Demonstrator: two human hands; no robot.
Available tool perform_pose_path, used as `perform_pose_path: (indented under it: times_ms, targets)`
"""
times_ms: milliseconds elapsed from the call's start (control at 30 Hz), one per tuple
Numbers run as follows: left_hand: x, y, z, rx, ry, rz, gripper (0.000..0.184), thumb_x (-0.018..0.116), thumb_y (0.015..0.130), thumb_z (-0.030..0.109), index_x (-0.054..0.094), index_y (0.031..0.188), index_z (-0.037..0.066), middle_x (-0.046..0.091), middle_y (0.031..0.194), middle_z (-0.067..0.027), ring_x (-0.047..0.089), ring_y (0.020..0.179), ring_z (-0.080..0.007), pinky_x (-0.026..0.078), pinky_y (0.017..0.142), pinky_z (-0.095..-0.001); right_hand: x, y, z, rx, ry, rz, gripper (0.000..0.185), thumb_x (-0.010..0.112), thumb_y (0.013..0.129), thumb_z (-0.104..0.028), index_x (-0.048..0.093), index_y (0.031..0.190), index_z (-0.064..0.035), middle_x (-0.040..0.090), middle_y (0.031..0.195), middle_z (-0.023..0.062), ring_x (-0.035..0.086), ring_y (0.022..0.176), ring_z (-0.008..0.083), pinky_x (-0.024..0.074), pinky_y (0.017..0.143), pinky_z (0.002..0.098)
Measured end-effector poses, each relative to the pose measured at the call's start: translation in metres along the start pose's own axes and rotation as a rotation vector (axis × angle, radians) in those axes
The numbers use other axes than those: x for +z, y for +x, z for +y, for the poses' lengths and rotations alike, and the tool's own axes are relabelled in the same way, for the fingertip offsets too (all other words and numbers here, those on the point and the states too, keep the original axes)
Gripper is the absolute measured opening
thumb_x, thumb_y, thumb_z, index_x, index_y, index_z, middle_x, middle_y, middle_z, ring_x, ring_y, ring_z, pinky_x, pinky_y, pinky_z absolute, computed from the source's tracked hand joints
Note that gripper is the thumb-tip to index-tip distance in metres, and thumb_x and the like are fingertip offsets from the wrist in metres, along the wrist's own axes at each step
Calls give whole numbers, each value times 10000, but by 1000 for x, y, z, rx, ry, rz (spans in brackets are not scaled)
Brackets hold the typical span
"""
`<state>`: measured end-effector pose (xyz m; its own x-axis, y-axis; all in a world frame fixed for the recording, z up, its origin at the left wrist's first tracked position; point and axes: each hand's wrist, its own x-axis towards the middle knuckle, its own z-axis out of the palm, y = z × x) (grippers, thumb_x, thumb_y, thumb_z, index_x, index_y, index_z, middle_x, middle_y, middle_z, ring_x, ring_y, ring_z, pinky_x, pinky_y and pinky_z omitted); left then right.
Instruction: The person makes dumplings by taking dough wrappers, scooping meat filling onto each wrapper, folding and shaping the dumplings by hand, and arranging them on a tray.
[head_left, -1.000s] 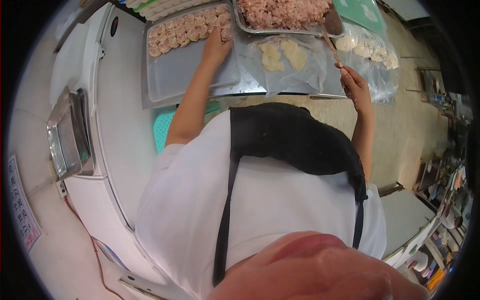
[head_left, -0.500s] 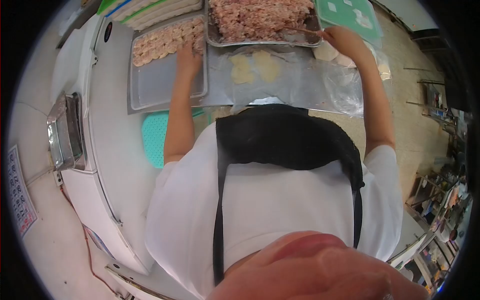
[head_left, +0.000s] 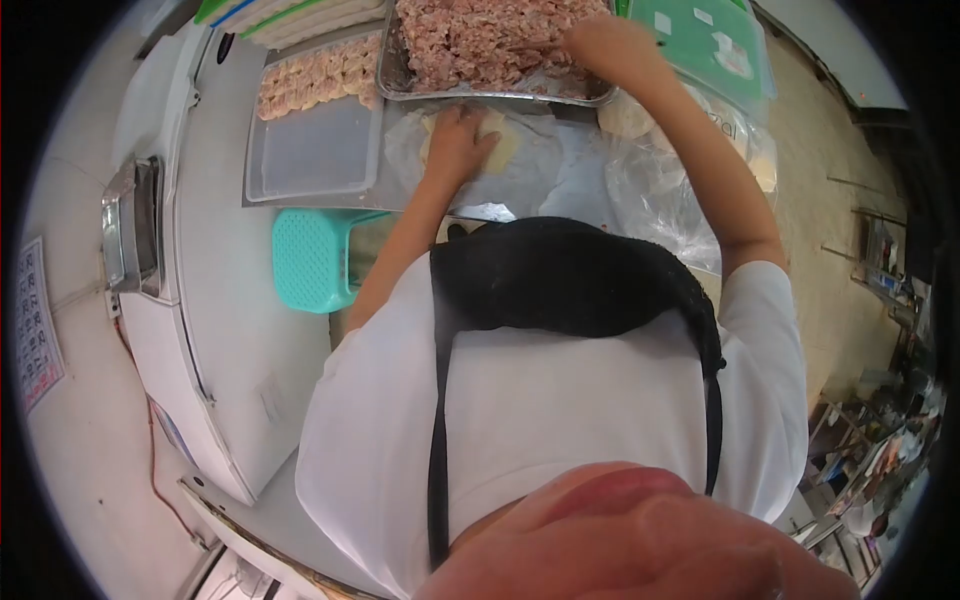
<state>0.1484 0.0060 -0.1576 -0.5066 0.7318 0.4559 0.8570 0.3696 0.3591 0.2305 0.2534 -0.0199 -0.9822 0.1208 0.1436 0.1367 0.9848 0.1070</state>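
My left hand point(head_left: 460, 145) rests over the pale round dough wrappers point(head_left: 506, 148), which lie on a clear plastic sheet point(head_left: 542, 160). Its thumb is spread away from the fingers, and the left wrapper is mostly covered by the hand. Closed at the right edge of a metal tray point(head_left: 480, 97), my right hand point(head_left: 612, 50) grips a thin wooden stick point(head_left: 535, 45). The stick's far end reaches into the chunky minced meat point(head_left: 470, 45) filling that tray. Left of it, rows of filled dumplings point(head_left: 320, 75) occupy the back part of a translucent plastic tray point(head_left: 310, 155).
A clear plastic bag point(head_left: 660, 185) with pale round stacks lies on the table's right side. Behind it is a green lid point(head_left: 690, 35). Stacked trays point(head_left: 300, 25) stand back left. A turquoise stool point(head_left: 305, 260) is below the table edge, beside a white appliance point(head_left: 240, 270).
My left hand has moved from the dumpling tray rightward onto the wrappers. My right hand has moved left, over the meat tray's edge, with the stick. The whole view has shifted slightly.
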Motion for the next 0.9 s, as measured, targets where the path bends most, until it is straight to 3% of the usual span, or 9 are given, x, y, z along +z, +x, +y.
perform_pose_path:
  times_ms: [100, 200, 300, 400, 500, 600, 700, 833, 900]
  targets:
    - [-3, 4, -8, -154, -124, -152, 235, 635, 801, 195, 672, 988, 59, 618, 934, -143, 589, 878, -333, 478, 778, -399, 61, -16, -13, -336, 209, 300, 165, 528, 805, -154, 659, 740, -77, 637, 743, 125, 649, 772, 289, 514, 659, 409]
    - [-23, -4, -16, -420, -379, -122, 197, 619, 829, 173, 672, 989, 72, 644, 912, -143, 603, 867, -332, 480, 786, -396, 39, -29, -11, -290, 44, 60, 175, 518, 816, -164, 663, 778, -73, 629, 715, 122, 649, 746, 294, 511, 640, 422]
    - [-46, -12, -29, -583, -829, -109, 226, 588, 886, 214, 642, 1074, 100, 628, 929, -137, 606, 786, -211, 469, 743, -272, -3, -8, 9, -156, 51, -172, 202, 526, 835, -208, 665, 813, -63, 625, 697, 133, 651, 710, 304, 513, 635, 427]
    - [-64, -3, -27, -618, -747, -160, 186, 588, 822, 103, 666, 987, 65, 650, 929, -144, 605, 885, -321, 480, 775, -400, 37, -1, 7, -177, 119, -24, 195, 547, 821, -215, 672, 805, -67, 653, 777, 121, 655, 748, 297, 518, 636, 414]
    - [-64, -3, -34, -229, 228, -304, 245, 599, 763, 89, 647, 999, 38, 627, 972, -143, 586, 916, -317, 471, 794, -426, 58, -15, -27, -388, 131, 69, 196, 559, 775, -190, 682, 816, -43, 677, 879, 147, 663, 771, 298, 520, 629, 416]
    - [-63, -2, -26, -181, 231, -192, 294, 598, 724, 90, 635, 1011, 45, 598, 999, -150, 559, 954, -330, 448, 837, -446, 22, -10, -11, -192, 96, -152, 195, 574, 824, -252, 676, 822, -86, 652, 776, 122, 652, 777, 298, 521, 672, 419]
    - [-26, -5, -34, 221, -17, -149, 275, 608, 752, 132, 639, 1015, 55, 595, 1011, -160, 547, 978, -343, 429, 868, -446, -6, 2, -9, -132, 16, -201, 229, 554, 855, -281, 682, 812, -97, 660, 783, 130, 655, 768, 304, 522, 649, 431]
    - [-7, -8, -4, 137, -277, -310, 242, 622, 785, 184, 649, 985, 51, 597, 1006, -153, 540, 976, -342, 423, 878, -436, 68, -3, -32, -231, 139, -111, 292, 556, 855, -325, 689, 830, -67, 674, 841, 128, 653, 767, 294, 510, 706, 407]
    - [4, -7, -12, 124, -242, -277, 249, 628, 796, 208, 654, 988, 53, 608, 977, -147, 551, 953, -342, 433, 868, -425, 54, -6, -35, -76, 313, -193, 309, 545, 874, -343, 686, 846, -69, 668, 826, 128, 644, 785, 301, 503, 706, 409]
